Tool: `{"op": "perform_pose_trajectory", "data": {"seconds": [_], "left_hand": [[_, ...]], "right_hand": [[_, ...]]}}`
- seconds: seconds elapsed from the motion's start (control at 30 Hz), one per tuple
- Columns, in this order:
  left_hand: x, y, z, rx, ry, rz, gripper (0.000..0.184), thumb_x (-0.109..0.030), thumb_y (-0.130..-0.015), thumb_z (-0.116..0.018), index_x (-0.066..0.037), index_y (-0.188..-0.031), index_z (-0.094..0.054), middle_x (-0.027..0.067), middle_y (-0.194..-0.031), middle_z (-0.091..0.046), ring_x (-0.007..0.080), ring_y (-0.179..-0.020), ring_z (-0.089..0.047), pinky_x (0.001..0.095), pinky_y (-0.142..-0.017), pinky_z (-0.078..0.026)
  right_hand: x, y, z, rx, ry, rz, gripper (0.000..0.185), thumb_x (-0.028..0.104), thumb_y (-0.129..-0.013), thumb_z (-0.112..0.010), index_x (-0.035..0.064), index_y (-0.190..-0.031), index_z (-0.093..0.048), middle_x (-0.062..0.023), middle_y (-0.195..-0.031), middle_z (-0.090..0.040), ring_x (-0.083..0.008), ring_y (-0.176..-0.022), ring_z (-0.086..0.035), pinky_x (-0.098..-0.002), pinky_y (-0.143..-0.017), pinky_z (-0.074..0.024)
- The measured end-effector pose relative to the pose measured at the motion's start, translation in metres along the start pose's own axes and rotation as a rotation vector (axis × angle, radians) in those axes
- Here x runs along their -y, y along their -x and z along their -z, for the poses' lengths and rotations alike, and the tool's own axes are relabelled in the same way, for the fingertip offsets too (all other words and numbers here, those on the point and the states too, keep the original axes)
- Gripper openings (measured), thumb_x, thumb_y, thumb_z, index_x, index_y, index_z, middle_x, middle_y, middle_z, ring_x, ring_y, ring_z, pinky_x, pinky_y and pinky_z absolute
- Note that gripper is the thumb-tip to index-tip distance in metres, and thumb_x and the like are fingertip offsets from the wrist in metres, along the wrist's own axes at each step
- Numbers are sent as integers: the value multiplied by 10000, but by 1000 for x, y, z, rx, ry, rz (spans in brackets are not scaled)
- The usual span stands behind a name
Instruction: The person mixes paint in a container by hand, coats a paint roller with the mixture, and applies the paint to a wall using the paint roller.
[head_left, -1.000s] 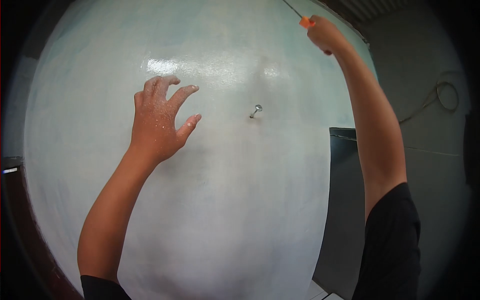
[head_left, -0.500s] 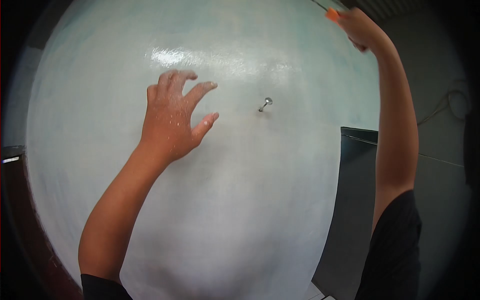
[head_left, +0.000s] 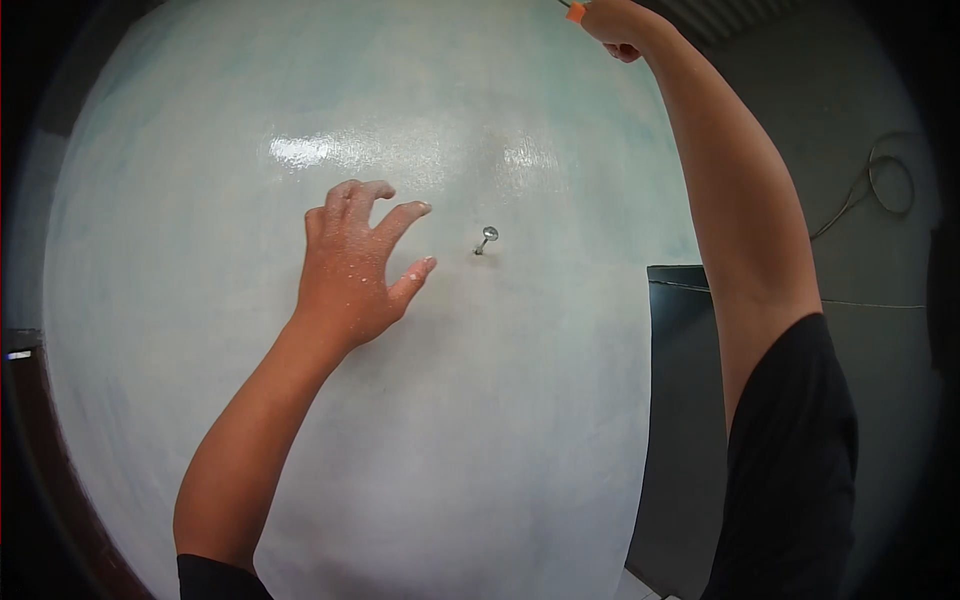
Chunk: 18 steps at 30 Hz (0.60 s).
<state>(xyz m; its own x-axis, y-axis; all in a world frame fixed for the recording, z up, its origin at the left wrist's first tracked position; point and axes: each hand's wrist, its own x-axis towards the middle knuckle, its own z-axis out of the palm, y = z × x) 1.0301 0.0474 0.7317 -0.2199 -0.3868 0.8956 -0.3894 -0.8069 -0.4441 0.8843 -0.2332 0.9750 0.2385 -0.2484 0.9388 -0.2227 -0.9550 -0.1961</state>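
Note:
A pale, whitish-green wall (head_left: pixel 520 400) with wet-looking glossy patches fills most of the view. My left hand (head_left: pixel 355 260) is open in front of it, fingers spread and bent, with white specks on the skin; I cannot tell whether the fingertips touch the wall. High at the top right, my right hand (head_left: pixel 622 28) is closed around an orange-handled tool (head_left: pixel 576 12). A thin dark rod leads from the handle out of the frame, so the tool's working end is hidden. To the right of my left hand, a small shiny metal fitting (head_left: pixel 489 235) sticks out of the wall.
Beyond the wall's right edge is a dark grey surface (head_left: pixel 685 400) with a dark ledge (head_left: pixel 680 273) on top. A looped cable (head_left: pixel 890 180) hangs at the far right. Corrugated roofing (head_left: pixel 740 15) shows above, and a brown frame (head_left: pixel 60 440) stands at the left.
My right hand has moved left and up along the wall with the orange-handled tool. The view has shifted slightly right and up, while my left hand keeps its spread pose.

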Motion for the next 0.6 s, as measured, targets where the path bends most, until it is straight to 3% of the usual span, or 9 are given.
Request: {"op": "perform_pose_trajectory", "data": {"seconds": [0.07,0.13,0.27,0.37,0.43,0.47,0.53,0.57,0.6], "left_hand": [[-7,-3,3,1,18,-11,482,-293,-849,-756,-205,-1301,-616,113,-1349,-507,326,-1319,-412,475,-1054,-351],[-11,-5,6,-5,46,-27,483,-292,-848,-757,-206,-1302,-616,112,-1347,-507,328,-1319,-412,476,-1053,-352],[-19,-16,11,-17,-9,-80,487,-294,-844,-759,-209,-1302,-616,110,-1348,-502,324,-1316,-412,473,-1058,-348],[-25,-22,14,-13,-6,-59,484,-295,-842,-760,-208,-1297,-619,110,-1344,-505,319,-1314,-414,472,-1059,-349],[-31,-23,14,-9,13,-46,482,-296,-841,-760,-208,-1294,-620,110,-1342,-508,317,-1314,-414,472,-1059,-351],[-33,-24,13,-21,1,-48,481,-295,-840,-761,-207,-1292,-622,109,-1340,-511,315,-1314,-415,470,-1054,-353],[-39,-26,13,-31,-13,-58,481,-295,-838,-762,-207,-1290,-623,109,-1337,-514,313,-1313,-415,469,-1048,-356],[-39,-27,12,-36,-5,-55,484,-293,-837,-765,-207,-1291,-623,109,-1337,-516,312,-1312,-417,467,-1043,-358],[-39,-26,12,-38,-1,-47,486,-291,-836,-767,-207,-1293,-623,109,-1337,-517,311,-1312,-418,466,-1038,-360]], "right_hand": [[-7,4,6,35,73,102,246,61,-994,-445,-87,-951,-637,-100,-569,-423,-184,-447,-362,-387,-444,-288],[-19,56,42,126,-11,-30,268,58,-993,-430,-44,-1078,-663,-79,-595,-423,-170,-461,-358,-374,-449,-280],[-44,118,65,4,-214,24,273,56,-992,-431,-51,-1075,-668,-60,-585,-431,-168,-453,-346,-364,-448,-282],[-46,79,57,-28,-191,7,262,52,-993,-430,-68,-1016,-662,-60,-599,-483,-173,-460,-372,-361,-447,-292],[-49,4,38,140,-131,-66,259,66,-1007,-429,-62,-1033,-653,-79,-644,-531,-186,-480,-409,-371,-461,-320],[-30,10,29,105,79,26,271,77,-1020,-424,-62,-1016,-657,-96,-698,-538,-200,-501,-442,-394,-474,-340],[-12,-28,-8,21,-109,39,261,15,-973,-468,-122,-911,-680,-158,-723,-566,-230,-522,-507,-426,-484,-365],[-6,-39,-16,2,107,129,235,-13,-949,-480,-137,-960,-679,-162,-724,-569,-225,-525,-489,-424,-481,-366],[-3,-35,-15,4,107,130,235,-13,-949,-480,-137,-960,-679,-162,-724,-569,-225,-525,-489,-424,-481,-366]]}}
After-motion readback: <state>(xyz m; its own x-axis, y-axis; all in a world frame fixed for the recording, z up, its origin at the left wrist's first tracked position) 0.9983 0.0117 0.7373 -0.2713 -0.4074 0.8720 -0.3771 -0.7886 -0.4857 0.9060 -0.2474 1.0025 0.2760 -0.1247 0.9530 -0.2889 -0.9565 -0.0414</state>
